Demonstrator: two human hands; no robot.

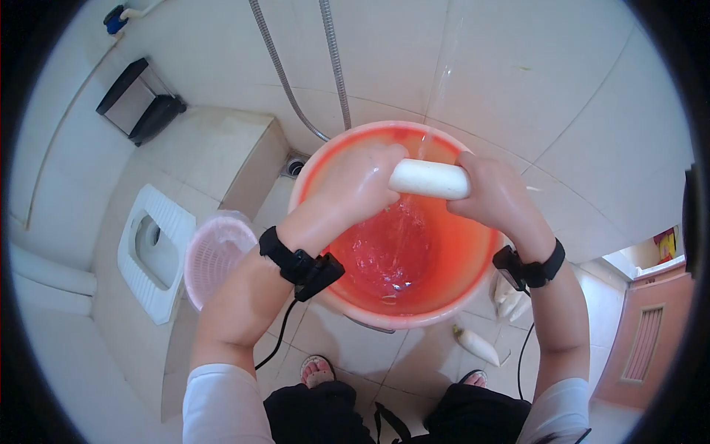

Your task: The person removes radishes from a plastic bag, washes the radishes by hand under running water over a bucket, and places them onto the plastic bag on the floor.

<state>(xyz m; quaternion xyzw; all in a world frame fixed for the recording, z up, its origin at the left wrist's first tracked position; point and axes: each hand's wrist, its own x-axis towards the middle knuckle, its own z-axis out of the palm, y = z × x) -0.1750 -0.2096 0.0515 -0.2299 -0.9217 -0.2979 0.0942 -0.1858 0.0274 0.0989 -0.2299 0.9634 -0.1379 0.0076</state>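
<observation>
Between my two hands a white radish [430,179] is held level over a large orange-red bucket [462,244]. My left hand [367,177] is closed round its left end, and my right hand [492,191] grips its right end. A thin stream of water [442,74] falls from above behind the radish into the bucket. Rippling water [388,248] lies at the bucket's bottom, with small pale scraps in it. On the floor to the right of the bucket lies another white radish [477,345], and more white radishes [510,300] lie beyond it, partly hidden by my right wrist.
A pink basket [214,259] with a liner stands left of the bucket, near a squat toilet [140,255] on a raised step. Metal hoses [336,66] hang by the wall behind. A drain [295,166] sits in the floor. A pink door [643,333] is at right.
</observation>
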